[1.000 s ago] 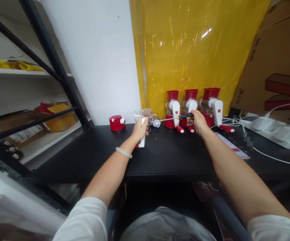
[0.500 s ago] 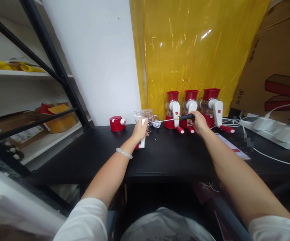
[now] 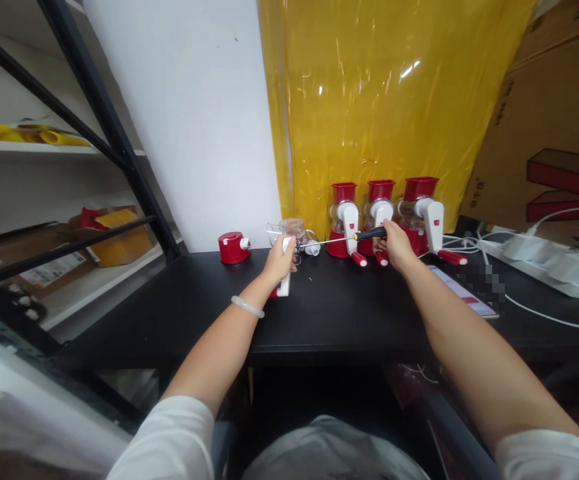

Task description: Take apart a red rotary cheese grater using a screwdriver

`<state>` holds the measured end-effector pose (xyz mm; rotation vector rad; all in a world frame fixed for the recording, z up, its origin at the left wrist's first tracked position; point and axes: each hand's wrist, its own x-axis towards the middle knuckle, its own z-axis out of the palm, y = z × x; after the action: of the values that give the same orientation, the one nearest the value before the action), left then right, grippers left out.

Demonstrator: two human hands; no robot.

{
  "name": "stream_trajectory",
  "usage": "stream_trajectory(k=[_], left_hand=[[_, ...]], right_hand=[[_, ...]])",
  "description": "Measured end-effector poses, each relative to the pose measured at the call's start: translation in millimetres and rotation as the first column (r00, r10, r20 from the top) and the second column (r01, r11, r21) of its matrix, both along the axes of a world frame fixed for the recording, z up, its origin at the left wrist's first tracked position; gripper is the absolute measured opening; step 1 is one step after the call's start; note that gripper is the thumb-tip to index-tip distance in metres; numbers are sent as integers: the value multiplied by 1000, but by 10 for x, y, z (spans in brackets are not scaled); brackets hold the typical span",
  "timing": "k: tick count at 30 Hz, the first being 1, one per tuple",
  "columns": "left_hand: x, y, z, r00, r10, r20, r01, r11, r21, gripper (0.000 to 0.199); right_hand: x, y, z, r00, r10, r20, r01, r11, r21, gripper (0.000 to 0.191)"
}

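Note:
My left hand (image 3: 280,259) is closed around a white crank handle (image 3: 284,285) with a red grip, just above the black table. In my right hand (image 3: 394,243) is a screwdriver (image 3: 371,233) with a black and yellow handle. Its long shaft points left, and the tip reaches the crank handle beside my left fingers, where the exact contact is too small to make out. Behind my left hand stands a clear plastic housing (image 3: 292,227), partly hidden. A white drum part (image 3: 311,245) lies right of it. Further left sits a red base (image 3: 234,247) with a white side knob.
Three red and white rotary graters (image 3: 344,213) stand along the back of the black table (image 3: 209,313). A phone (image 3: 462,291) lies at the right, near a white power strip (image 3: 544,263) with cables. A metal-framed shelf (image 3: 104,120) rises on the left.
Almost nothing differs. Both hands keep their holds, and the screwdriver has shifted very slightly left in the picture; its tip stays at the crank handle.

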<state>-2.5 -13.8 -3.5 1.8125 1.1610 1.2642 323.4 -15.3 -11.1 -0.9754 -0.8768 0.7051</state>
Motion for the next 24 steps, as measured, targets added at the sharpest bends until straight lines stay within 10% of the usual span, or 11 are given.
stream_trajectory(k=[13,24], left_hand=[[18,-32,22,999,25,-26,-25,1000,-8,30],[11,-11,3,1000,15,-16,-15,1000,0,31]], right_hand=[[-1,-19,14,987,144,-65,-138,986,90,16],[21,-29,12,986,161,-50,-158,985,68,32]])
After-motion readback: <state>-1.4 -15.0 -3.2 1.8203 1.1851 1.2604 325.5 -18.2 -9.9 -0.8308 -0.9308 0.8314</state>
